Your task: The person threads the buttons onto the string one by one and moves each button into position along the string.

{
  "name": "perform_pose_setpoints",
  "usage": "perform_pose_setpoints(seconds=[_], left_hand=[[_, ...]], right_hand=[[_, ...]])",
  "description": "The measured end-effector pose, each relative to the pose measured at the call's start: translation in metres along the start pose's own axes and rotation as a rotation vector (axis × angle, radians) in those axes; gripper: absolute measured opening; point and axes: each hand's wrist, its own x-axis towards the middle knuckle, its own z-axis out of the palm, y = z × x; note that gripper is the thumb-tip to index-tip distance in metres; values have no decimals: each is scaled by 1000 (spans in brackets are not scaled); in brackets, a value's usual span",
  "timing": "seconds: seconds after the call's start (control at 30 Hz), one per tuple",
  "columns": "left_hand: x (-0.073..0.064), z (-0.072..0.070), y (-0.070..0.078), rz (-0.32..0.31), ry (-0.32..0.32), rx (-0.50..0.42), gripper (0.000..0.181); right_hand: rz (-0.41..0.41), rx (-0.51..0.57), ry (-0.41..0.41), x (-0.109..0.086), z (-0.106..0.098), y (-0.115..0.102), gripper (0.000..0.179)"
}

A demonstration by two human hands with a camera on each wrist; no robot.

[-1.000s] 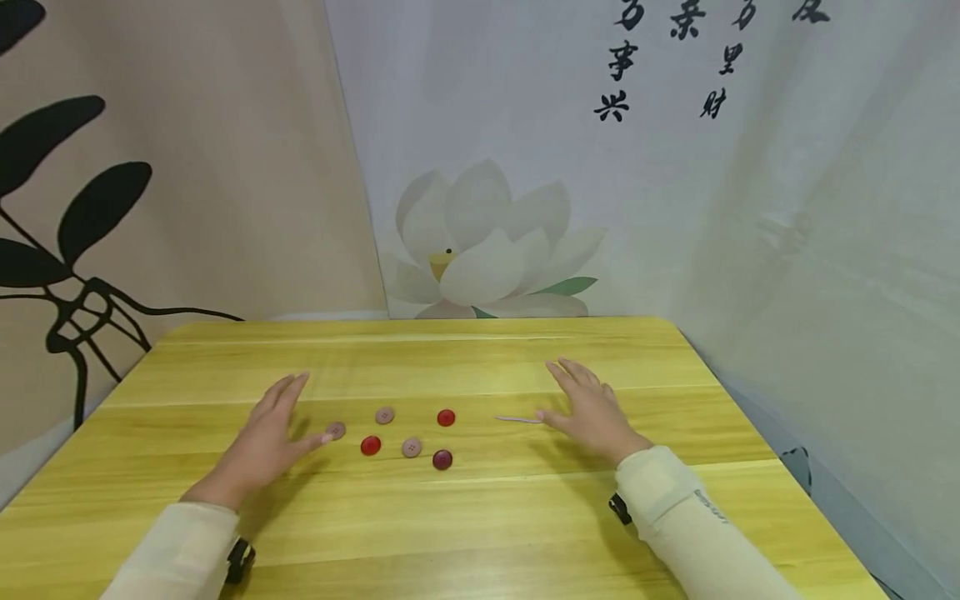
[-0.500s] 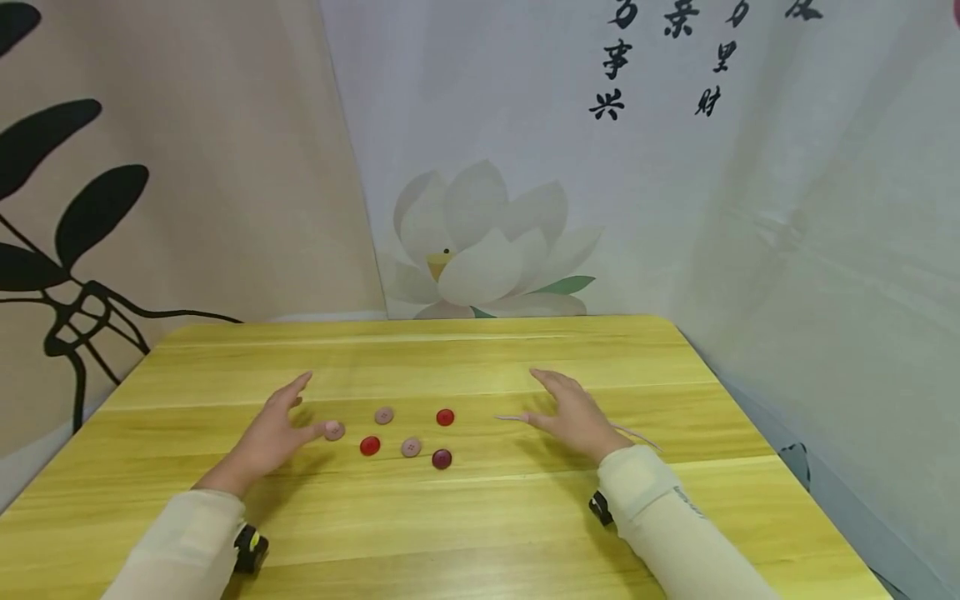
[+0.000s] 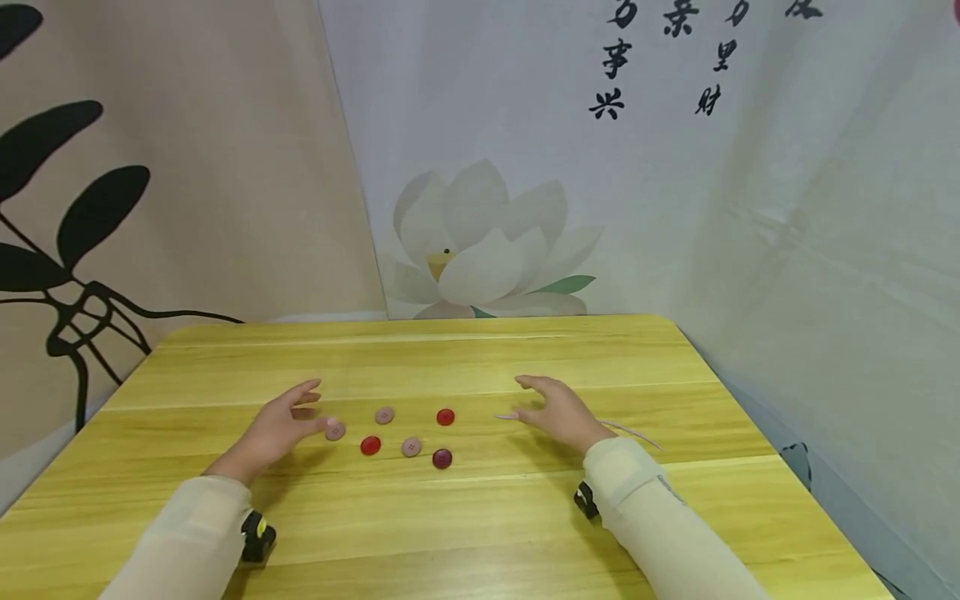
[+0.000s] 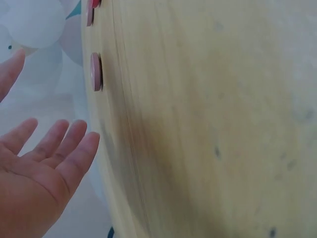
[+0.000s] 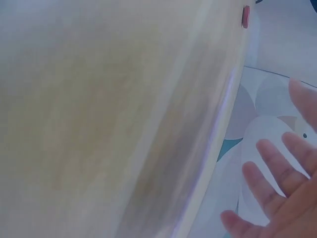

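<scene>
Left hand point(image 3: 276, 429): being held off the table point(image 3: 480, 533), palm turned inward. Fingers are being held slightly apart and softly bent, thumb standing off; nothing is being pinched. The outermost pink button point(image 3: 336, 431) is being overlapped by the thumb tip in the head view, but a gap is being shown in the left wrist view, so contact is being judged absent.

Right hand point(image 3: 561, 415): fingers being held fanned, thumb apart, nothing being pinched. A thin pale cord point(image 3: 633, 433) is being partly hidden by this hand; contact can't be confirmed, though a hover is being assumed.

Between the hands, the other five are being borne flat by the wood: pink button at the back point(image 3: 385, 415), pink button at the front point(image 3: 411, 447), red button on the left point(image 3: 371, 446), red button on the right point(image 3: 446, 417), maroon button point(image 3: 442, 458). None is being touched by another; probably spaced for single pickup. Cord is being given its own side, presumably so tangling is being avoided.
</scene>
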Motion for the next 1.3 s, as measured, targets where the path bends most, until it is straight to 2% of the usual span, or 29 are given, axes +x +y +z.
perform_pose_setpoints(seconds=[0.17,0.3,0.57,0.83,1.07,1.3], left_hand=[[3,1,-1,-23,-23,17,86],[3,1,0,-17,-46,13,84],[4,1,-4,-14,-59,37,82],[10,2,-10,-11,-82,54,76],[12,2,-8,19,-112,93,68],[16,7,-7,55,-120,150,62]], right_hand=[[15,22,-12,4,3,-1,52],[39,16,-32,7,5,-1,48],[49,-50,-72,15,12,-7,34],[76,-99,-96,18,14,-12,29],[98,-157,-122,21,17,-12,27],[114,-159,-123,23,20,-14,27]])
